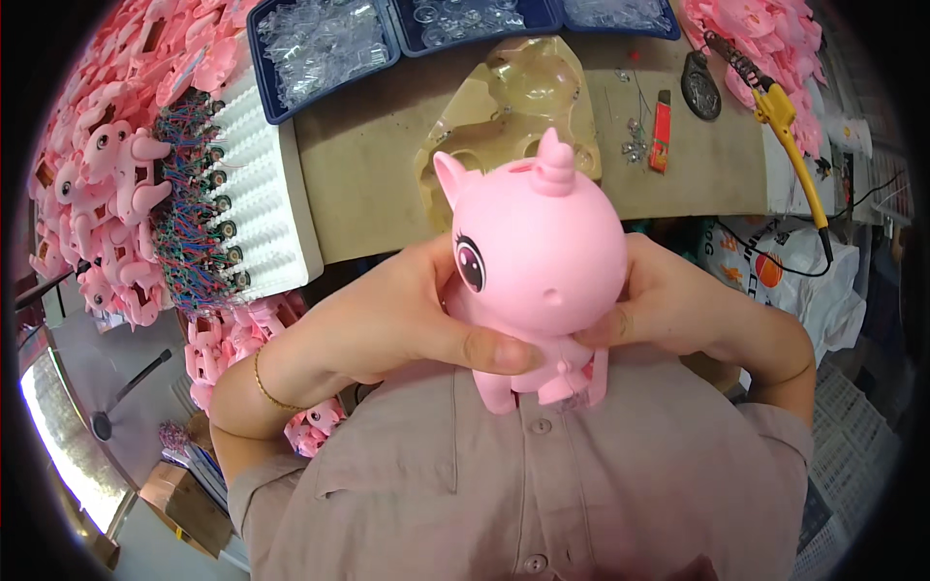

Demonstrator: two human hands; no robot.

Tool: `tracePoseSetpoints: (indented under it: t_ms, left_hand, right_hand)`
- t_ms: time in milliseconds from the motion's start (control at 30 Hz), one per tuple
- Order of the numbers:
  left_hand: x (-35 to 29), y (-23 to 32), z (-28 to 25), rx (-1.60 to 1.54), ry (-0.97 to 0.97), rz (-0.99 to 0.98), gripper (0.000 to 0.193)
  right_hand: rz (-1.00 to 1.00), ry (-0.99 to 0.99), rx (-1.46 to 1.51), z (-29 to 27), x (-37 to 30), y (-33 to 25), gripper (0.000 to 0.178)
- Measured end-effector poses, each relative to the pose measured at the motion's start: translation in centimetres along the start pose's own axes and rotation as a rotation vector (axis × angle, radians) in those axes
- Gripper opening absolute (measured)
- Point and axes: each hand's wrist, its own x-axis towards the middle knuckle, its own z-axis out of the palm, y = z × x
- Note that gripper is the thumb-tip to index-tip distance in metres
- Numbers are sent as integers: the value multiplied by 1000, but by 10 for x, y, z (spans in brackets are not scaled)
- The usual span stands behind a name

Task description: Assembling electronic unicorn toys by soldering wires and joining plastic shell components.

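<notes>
A pink plastic unicorn toy [542, 252] is held up close to my chest, its large eye and single horn showing. My left hand [417, 310] grips its left side, thumb across the front of the body. From the other side my right hand [639, 290] is closed on it, with its thumb under the head. The fingers of both hands are mostly hidden behind the toy. Beyond it on the table lies a yellowish clear plastic mould or fixture [523, 97], partly covered by the toy's head.
Blue trays [329, 48] of clear plastic parts line the back. A white foam tray [262, 194] with wired round parts and piled pink toy shells [107, 174] stand at left. At right are a yellow-handled soldering iron [790, 136], a red strip [661, 131] and white plastic bags [814, 281].
</notes>
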Motion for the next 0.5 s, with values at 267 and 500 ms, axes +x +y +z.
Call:
tracePoseSetpoints:
  t_ms: [267,500]
  left_hand:
    - [-6,40,-11,502,290,513,64]
    - [-7,8,-9,1345,874,1125,96]
  right_hand:
    - [-325,336,-166,-4,27,-30,51]
    - [-794,456,-330,-22,55,-6,80]
